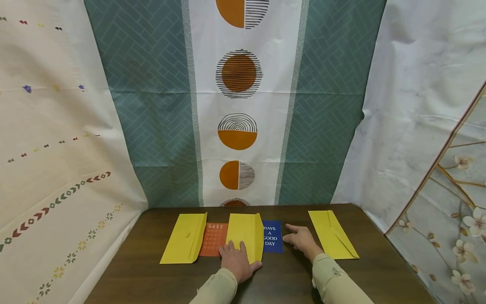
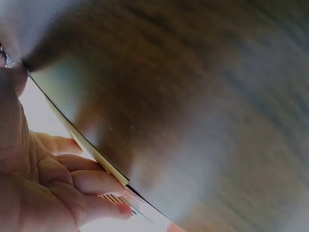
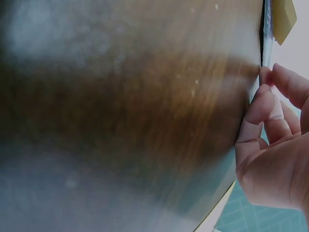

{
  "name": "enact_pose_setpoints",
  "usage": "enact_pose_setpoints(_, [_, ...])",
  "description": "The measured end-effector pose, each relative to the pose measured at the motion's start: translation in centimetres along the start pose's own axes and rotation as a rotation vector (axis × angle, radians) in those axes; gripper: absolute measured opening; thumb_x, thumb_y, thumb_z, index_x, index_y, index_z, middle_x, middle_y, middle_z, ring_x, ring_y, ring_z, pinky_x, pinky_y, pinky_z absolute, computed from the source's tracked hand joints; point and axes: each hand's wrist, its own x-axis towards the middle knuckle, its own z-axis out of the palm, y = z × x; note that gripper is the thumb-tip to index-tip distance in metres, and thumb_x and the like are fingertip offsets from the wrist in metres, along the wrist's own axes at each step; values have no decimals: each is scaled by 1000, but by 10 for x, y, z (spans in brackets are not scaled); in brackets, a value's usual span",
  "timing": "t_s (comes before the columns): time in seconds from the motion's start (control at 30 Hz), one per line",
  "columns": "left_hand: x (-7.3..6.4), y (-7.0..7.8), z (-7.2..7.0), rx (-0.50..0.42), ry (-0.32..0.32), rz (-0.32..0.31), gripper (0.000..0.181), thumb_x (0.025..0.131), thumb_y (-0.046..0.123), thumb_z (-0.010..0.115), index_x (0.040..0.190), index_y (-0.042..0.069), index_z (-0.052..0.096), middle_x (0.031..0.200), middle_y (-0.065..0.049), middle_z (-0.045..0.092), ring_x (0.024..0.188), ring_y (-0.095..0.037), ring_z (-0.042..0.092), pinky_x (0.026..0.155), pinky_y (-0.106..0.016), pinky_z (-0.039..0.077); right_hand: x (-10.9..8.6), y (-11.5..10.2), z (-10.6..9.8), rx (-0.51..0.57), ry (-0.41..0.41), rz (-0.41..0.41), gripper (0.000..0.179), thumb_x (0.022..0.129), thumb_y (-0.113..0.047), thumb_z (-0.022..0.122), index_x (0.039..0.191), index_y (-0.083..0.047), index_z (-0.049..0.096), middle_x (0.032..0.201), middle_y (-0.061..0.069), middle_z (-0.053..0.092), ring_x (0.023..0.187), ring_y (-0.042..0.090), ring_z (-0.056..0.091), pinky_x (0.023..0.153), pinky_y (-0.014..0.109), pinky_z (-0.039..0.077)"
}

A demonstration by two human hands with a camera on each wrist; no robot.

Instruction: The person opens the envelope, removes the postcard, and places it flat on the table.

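Observation:
My left hand (image 1: pixel 238 262) rests, fingers spread, on the lower part of the middle yellow envelope (image 1: pixel 242 226). Its leftmost fingertips reach the edge of an orange-red card (image 1: pixel 213 241) with printed writing. From the envelope's right side sticks out a blue card (image 1: pixel 272 248) that reads "HAVE A GOOD DAY". Just right of that card, my right hand (image 1: pixel 301 241) has its fingertips down at the table, close to the card's right edge. The right wrist view shows these fingers (image 3: pixel 253 116) loosely bent, with the yellow envelope flap beyond them.
A second yellow envelope (image 1: pixel 182 242) lies left of the orange-red card, its flap side toward the card. A third yellow envelope (image 1: pixel 333 236) lies closed to the right of my right hand. The dark wooden table (image 1: pixel 136 270) meets patterned cloths (image 1: pixel 243 181) at the back and sides.

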Motion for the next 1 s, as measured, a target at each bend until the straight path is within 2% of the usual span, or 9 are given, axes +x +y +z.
enact_pose_setpoints(0.33, [-3,1,-1,-25,2,8,102,84,84,62,153,9,56,152,-21,62,148,-45,52,124,-69,34,1,3,-1,-8,0,6,63,95,-13,77,154,-5,56,87,8,66,79,20,58,67,31,49])
enact_pose_setpoints(0.4, [-2,1,-1,-21,4,9,102,84,85,62,153,9,57,151,-21,62,148,-45,52,124,-69,34,1,3,-1,-9,0,9,62,96,-14,77,154,-6,57,95,11,71,82,21,60,69,33,52])
enact_pose_setpoints(0.47, [-3,2,-2,-10,6,10,102,84,85,62,152,10,57,151,-20,63,147,-45,53,124,-69,34,1,2,-2,-17,-1,8,61,97,-16,76,154,-6,57,111,17,75,88,22,65,74,37,57])
enact_pose_setpoints(0.57, [-3,3,-4,19,11,15,103,83,87,61,150,9,59,147,-20,66,145,-43,55,123,-69,35,1,2,-2,-21,-5,11,58,99,-20,76,153,-6,59,135,25,71,99,26,71,86,45,62])
enact_pose_setpoints(0.67, [-2,3,-5,65,33,23,105,80,91,60,145,8,63,138,-19,71,138,-40,60,119,-68,40,0,1,-3,-22,-10,16,53,100,-23,75,148,-4,63,140,26,69,105,29,72,92,50,62])
enact_pose_setpoints(0.77, [1,0,-4,120,82,31,108,76,97,57,135,8,68,119,-18,75,118,-36,67,110,-65,48,-3,-2,-4,-20,-14,24,47,100,-25,75,141,-3,69,131,21,73,103,28,71,92,48,62])
enact_pose_setpoints(0.87, [4,-6,-1,139,168,48,107,72,100,58,122,6,71,102,-17,74,96,-33,67,95,-59,54,-8,-5,-7,-23,-34,19,43,101,-27,75,135,-1,72,124,16,75,101,26,69,91,45,63])
enact_pose_setpoints(1.0, [6,-13,-4,115,305,119,92,79,93,61,110,7,72,91,-11,71,82,-29,63,83,-48,57,-17,-7,-15,-39,-63,-26,43,100,-29,76,133,-1,72,121,14,76,101,24,70,91,45,64])
